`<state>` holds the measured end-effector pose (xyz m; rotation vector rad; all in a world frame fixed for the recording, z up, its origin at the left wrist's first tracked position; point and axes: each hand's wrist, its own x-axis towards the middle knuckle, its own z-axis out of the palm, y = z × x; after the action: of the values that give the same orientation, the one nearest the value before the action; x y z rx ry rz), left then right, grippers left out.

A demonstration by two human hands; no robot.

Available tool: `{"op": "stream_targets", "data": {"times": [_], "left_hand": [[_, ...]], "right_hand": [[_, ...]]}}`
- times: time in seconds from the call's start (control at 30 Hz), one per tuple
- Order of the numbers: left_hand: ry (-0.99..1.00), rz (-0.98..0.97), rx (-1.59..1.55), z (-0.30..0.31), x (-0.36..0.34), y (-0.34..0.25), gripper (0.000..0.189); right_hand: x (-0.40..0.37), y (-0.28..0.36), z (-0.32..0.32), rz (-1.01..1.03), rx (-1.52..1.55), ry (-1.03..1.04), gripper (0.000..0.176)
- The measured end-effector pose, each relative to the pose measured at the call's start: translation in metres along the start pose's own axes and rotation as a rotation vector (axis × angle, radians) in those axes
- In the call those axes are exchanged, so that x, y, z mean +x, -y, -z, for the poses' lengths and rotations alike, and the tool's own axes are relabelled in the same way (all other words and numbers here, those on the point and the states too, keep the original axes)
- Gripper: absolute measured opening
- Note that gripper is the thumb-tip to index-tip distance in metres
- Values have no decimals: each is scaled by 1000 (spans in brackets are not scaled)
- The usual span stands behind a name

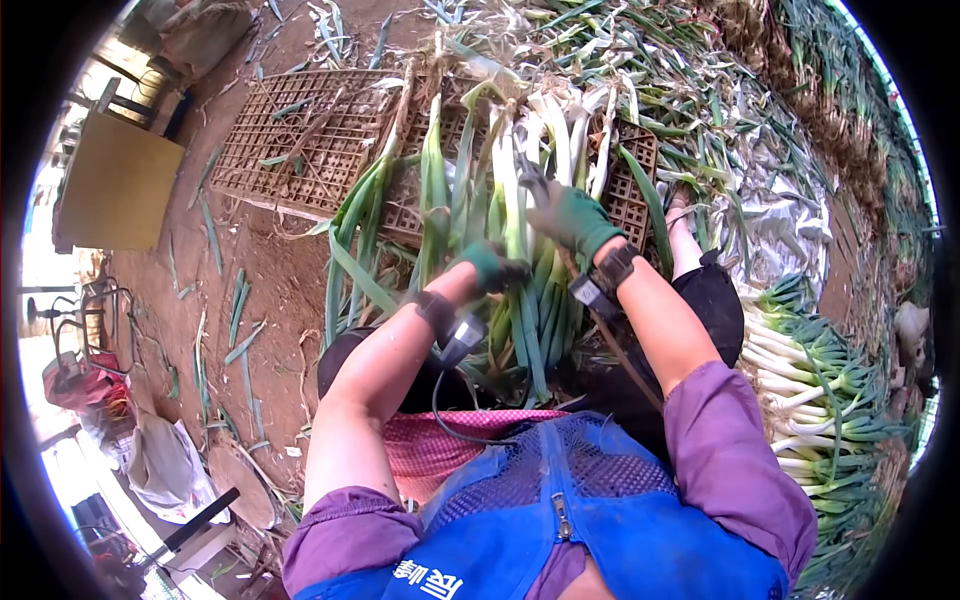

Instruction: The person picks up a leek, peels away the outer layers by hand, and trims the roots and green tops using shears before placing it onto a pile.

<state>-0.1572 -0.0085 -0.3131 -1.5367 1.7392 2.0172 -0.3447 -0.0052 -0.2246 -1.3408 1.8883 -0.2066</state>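
Green-and-black gloves cover both of my hands. My left hand (pixel 490 268) is closed around the green leaves of a leek (pixel 513 205) whose white end points away from me. To the right, my right hand (pixel 570 218) is closed near that leek's white part, with a dark, blurred tool (pixel 533 182) at its fingers. More leeks with white stalks (pixel 557 125) lie side by side on a brown plastic crate (pixel 630 180), under and beyond my hands. Several untrimmed leeks (pixel 433 190) rest on the crate to the left.
Trimmed leeks (pixel 800 385) are stacked at the right. Peeled leaves (pixel 640 60) cover the ground beyond the crate. A brown lattice panel (pixel 285 135) lies to the left, past it a yellowish board (pixel 120 180). Silvery plastic sheeting (pixel 785 235) is at the right.
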Motion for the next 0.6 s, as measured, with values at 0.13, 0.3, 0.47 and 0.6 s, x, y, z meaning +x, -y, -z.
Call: {"op": "stream_targets", "data": {"times": [0.13, 0.3, 0.47, 0.6], "left_hand": [[-78, -37, 47, -7, 7, 9, 43], [-32, -47, 26, -2, 6, 5, 53], [44, 36, 40, -1, -3, -10, 67], [10, -21, -14, -2, 0, -3, 67]], "right_hand": [[35, -9, -3, 19, -129, -60, 52], [1, -11, -11, 212, -248, -62, 55], [25, -38, -23, 117, -225, -62, 55], [14, -20, -17, 209, -208, 5, 54]]}}
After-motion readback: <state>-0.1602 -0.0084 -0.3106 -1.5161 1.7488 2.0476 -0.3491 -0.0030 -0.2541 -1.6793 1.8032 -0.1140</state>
